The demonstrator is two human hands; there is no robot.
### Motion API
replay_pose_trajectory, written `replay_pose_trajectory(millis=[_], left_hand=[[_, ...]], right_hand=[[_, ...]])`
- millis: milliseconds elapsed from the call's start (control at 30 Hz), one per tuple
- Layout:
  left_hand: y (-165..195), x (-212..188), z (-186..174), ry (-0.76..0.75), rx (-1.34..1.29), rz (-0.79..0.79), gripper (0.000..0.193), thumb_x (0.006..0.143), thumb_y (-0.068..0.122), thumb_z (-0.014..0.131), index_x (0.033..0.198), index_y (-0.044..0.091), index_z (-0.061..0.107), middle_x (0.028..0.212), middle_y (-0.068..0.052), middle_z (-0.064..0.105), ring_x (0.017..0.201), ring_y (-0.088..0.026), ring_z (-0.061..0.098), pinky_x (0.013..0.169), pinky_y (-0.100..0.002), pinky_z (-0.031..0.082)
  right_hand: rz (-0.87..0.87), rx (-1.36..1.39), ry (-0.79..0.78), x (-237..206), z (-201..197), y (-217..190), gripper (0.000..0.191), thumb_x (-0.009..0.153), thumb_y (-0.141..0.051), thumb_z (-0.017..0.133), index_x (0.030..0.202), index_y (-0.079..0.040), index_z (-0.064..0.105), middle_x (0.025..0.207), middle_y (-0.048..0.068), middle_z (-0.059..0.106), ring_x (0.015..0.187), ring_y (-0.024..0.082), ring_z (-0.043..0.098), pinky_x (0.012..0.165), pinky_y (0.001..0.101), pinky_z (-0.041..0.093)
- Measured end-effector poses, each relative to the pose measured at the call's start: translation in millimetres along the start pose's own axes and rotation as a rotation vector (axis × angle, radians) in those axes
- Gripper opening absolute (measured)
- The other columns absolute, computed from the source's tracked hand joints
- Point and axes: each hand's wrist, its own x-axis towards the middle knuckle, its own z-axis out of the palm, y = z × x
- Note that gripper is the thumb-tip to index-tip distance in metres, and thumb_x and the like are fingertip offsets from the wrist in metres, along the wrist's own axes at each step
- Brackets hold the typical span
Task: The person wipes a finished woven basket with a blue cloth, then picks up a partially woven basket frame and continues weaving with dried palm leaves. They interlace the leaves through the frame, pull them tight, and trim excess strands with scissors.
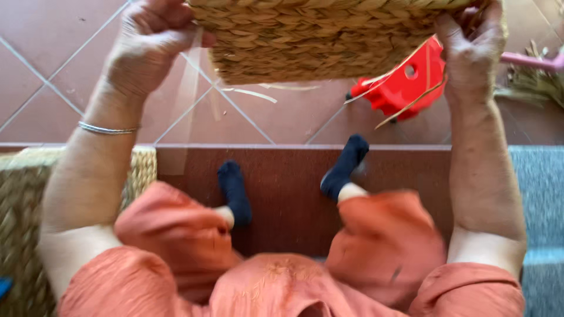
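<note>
Orange-clothed knees sit nearest. Above them, the left hand and right hand each close tightly around opposite ends of a woven straw basket, long axis running left-right, held over a red plastic stool.

Rough matt plaited straw on basket; loose dry strands. Glossy smooth red plastic stool. Matt terracotta floor tiles, crinkled orange cloth trousers, thin metal bangle.
</note>
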Motion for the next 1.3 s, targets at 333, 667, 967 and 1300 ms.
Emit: replay_pose_trajectory(millis=[333,667,967,1300], left_hand=[[-37.9,-151.4,93.5,0.155,0.061,0.124,0.035,0.11,0.034,0.06,0.132,0.008,0.057,0.119,-0.004,0.07,0.11,-0.017,0.074,0.105,-0.031,0.061],[-143.8,-293.9,143.9,0.351,-0.02,0.067,0.013,0.114,0.016,0.063,0.119,0.004,0.059,0.107,-0.003,0.062,0.094,-0.009,0.053,0.087,-0.024,0.05],[-193.3,-357.7,184.7,0.437,0.128,-0.054,0.016,0.108,0.015,0.062,0.12,0.007,0.058,0.111,0.001,0.063,0.103,-0.009,0.056,0.096,-0.024,0.047],[-218.5,-357.7,152.5,0.514,0.215,-0.111,0.013,0.11,0.017,0.057,0.116,0.005,0.057,0.115,-0.011,0.072,0.111,-0.016,0.064,0.108,-0.03,0.047]], right_hand=[[0.125,-0.034,0.306,-171.2,-99.4,72.9,0.019,0.105,-0.014,0.064,0.122,-0.01,0.058,0.091,-0.003,0.057,0.076,0.008,0.05,0.063,0.0251,0.039],[0.052,0.114,0.233,-349.2,-76.2,96.6,0.024,0.108,-0.023,0.059,0.127,-0.009,0.059,0.093,0.001,0.058,0.08,0.011,0.053,0.067,0.0276,0.044],[0.268,0.072,-0.014,-437.2,-74.8,120.9,0.032,0.112,-0.032,0.055,0.132,-0.009,0.061,0.095,0.005,0.059,0.084,0.015,0.056,0.071,0.0298,0.048],[0.294,-0.117,0.169,-428.3,-64.4,153.6,0.033,0.113,-0.034,0.055,0.11,-0.004,0.068,0.089,0.003,0.059,0.085,0.011,0.057,0.076,0.0292,0.051]])
